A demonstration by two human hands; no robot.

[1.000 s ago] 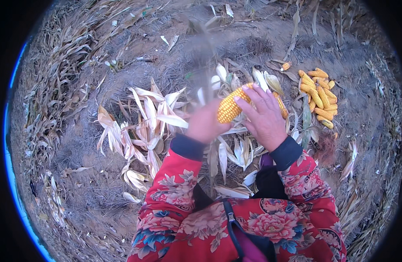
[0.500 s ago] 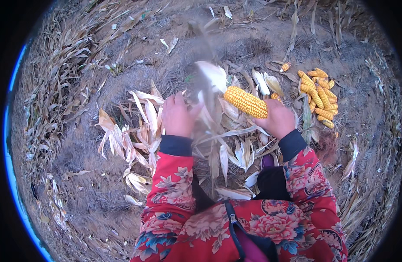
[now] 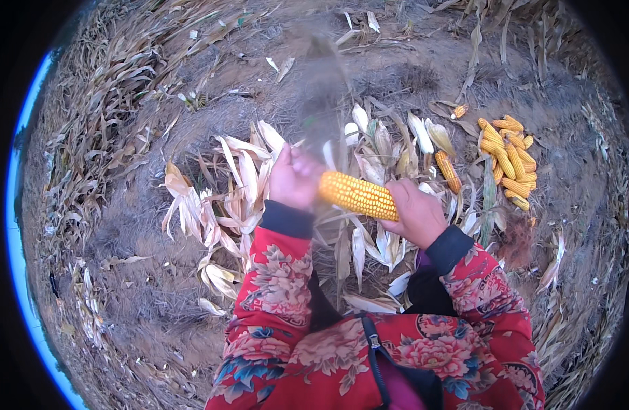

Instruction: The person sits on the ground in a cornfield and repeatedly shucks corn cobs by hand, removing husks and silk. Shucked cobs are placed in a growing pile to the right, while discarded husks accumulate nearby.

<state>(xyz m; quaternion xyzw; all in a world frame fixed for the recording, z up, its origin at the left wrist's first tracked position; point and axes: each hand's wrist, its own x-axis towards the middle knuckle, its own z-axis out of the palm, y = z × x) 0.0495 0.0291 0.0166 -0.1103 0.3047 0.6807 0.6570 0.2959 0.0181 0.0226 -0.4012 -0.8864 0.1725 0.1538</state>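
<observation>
My right hand [image 3: 418,214] is closed around one end of a husked yellow corn cob [image 3: 359,196], which points left across the front of me. At the cob's other end is my left hand [image 3: 294,179], its fingers smeared by motion and partly lost in a blurred streak. Whether it touches the cob, I cannot tell. Just left of that hand lies a heap of pale dry corn husks [image 3: 234,181]. Another corn cob [image 3: 448,171], darker orange, rests on the ground beyond my right hand among loose husks [image 3: 389,246].
To the right is a pile of husked yellow cobs [image 3: 509,158], with a short cob piece [image 3: 460,111] lying behind it. Dry stalks and leaves [image 3: 116,89] cover the ground at the far left. A grey blurred streak [image 3: 325,89] hides part of the ground ahead.
The held cob has shifted left and slightly nearer, together with my right hand. A white husk piece by the cob's tip has gone from there. The orange cob now shows fully.
</observation>
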